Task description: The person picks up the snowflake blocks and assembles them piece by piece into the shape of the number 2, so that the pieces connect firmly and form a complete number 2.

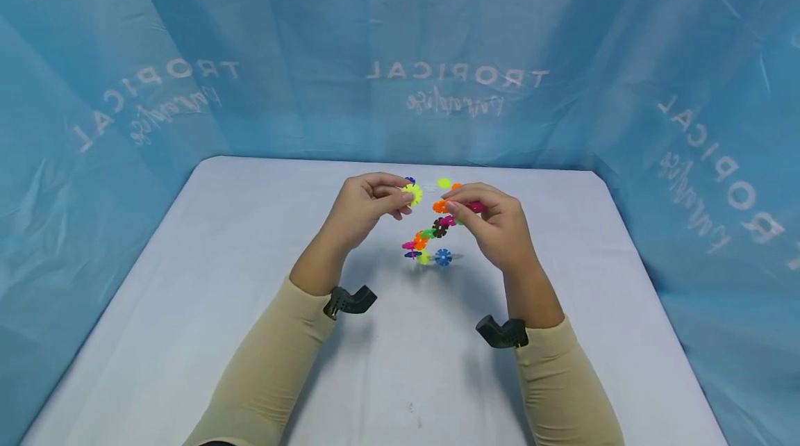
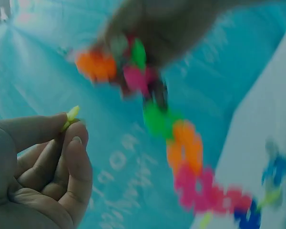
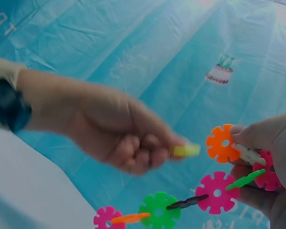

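Between thumb and fingers, my left hand (image 1: 369, 208) pinches a yellow notched disc (image 3: 187, 150); in the left wrist view the yellow disc (image 2: 72, 113) sits edge-on at the fingertips. My right hand (image 1: 496, 224) grips one end of a chain of interlocked notched discs. An orange disc (image 3: 218, 150) forms that end, joined to a white disc (image 3: 249, 155) at the thumb. Pink, green, black and orange discs follow, hanging down toward a blue disc (image 1: 439, 260) at the lower end. A small gap separates the yellow disc from the orange one.
Farther back on the white table (image 1: 250, 258) lie a yellow-green disc (image 1: 444, 183) and a dark blue disc (image 1: 410, 180), partly behind the hands. Blue printed curtains (image 1: 462, 15) enclose the table at the back and both sides. Each wrist carries a black camera mount (image 1: 353, 301).
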Tool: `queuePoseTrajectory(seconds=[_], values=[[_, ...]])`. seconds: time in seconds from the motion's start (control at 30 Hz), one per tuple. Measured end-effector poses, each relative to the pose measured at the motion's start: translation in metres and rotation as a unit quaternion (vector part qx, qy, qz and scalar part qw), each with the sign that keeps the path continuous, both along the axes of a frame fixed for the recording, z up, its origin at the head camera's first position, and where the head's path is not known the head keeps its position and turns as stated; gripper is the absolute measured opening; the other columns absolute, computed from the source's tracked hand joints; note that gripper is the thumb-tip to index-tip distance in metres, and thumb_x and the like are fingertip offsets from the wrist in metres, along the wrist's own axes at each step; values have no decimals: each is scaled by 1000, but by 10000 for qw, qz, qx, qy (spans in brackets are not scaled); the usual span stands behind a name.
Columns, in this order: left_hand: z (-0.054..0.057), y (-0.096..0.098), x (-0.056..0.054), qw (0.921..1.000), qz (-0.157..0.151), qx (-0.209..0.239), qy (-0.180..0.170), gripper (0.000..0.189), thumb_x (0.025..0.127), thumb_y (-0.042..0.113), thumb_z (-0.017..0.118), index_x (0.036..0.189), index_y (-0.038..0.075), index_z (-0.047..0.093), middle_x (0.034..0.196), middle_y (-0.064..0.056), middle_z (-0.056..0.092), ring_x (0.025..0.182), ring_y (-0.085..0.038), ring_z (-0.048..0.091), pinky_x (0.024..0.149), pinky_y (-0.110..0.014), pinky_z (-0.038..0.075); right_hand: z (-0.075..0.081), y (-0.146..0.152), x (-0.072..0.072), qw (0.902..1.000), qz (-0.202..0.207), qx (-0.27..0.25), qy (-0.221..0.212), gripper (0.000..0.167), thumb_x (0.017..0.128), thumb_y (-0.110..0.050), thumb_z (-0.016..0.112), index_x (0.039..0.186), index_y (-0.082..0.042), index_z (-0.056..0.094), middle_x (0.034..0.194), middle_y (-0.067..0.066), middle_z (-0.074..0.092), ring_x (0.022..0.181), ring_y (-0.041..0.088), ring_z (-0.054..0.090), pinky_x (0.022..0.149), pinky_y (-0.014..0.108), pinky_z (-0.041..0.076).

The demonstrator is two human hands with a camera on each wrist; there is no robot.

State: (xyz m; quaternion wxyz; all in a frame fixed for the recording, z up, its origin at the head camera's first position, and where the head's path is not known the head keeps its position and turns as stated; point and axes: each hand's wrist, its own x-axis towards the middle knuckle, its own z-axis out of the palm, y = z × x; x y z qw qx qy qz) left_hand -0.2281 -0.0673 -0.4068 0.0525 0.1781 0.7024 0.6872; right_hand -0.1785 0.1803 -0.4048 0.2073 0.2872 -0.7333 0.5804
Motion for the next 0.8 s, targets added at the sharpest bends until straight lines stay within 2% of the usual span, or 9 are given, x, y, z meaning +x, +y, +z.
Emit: queuePoseTrajectory(seconds=[0.07, 0.17, 0.3, 0.43, 0.6, 0.8], values=[[8, 0, 14, 9996, -181, 198, 84, 25, 96, 11, 80, 117, -1, 75, 94, -18, 75, 82, -35, 72, 75, -39, 61, 1, -1, 3, 9999, -58, 22, 110, 20, 92, 14, 73, 106, 1, 78, 110, 9, 74, 101, 25, 69, 79, 29, 59], [15, 3, 28, 9985, -342, 395, 139, 22, 96, 8, 79, 115, -2, 75, 92, -21, 74, 79, -40, 70, 72, -38, 61, 7, -6, 9, 9995, -96, 7, 314, 20, 90, 20, 71, 104, 7, 76, 109, 16, 74, 104, 30, 68, 82, 27, 58], [18, 8, 40, 9985, -149, 503, 167, 22, 96, 8, 79, 114, -3, 75, 90, -22, 73, 77, -42, 69, 71, -37, 61, 12, -14, 16, 9985, -98, -30, 543, 20, 88, 23, 70, 103, 11, 74, 108, 22, 72, 107, 35, 67, 89, 28, 57], [19, 10, 47, 9977, 192, 635, 127, 23, 96, 9, 79, 117, -1, 75, 90, -22, 73, 77, -46, 68, 70, -37, 62, 3, -15, 12, 9975, -139, -14, 695, 22, 87, 21, 74, 104, 7, 77, 110, 14, 74, 107, 31, 68, 88, 29, 58], [23, 13, 52, 9969, 365, 682, 157, 23, 96, 8, 79, 117, -1, 76, 89, -21, 73, 79, -52, 67, 70, -38, 63, -2, -16, 6, 9962, -179, 80, 847, 19, 90, 12, 77, 105, 0, 79, 112, 6, 75, 105, 26, 68, 85, 30, 58], [26, 14, 54, 9960, 592, 638, 189, 18, 96, 7, 79, 112, 0, 77, 87, -20, 72, 76, -46, 69, 68, -37, 63, 2, -20, 7, 9944, -332, 211, 982, 15, 91, 7, 79, 104, 0, 80, 111, 4, 76, 105, 25, 68, 84, 31, 58]])
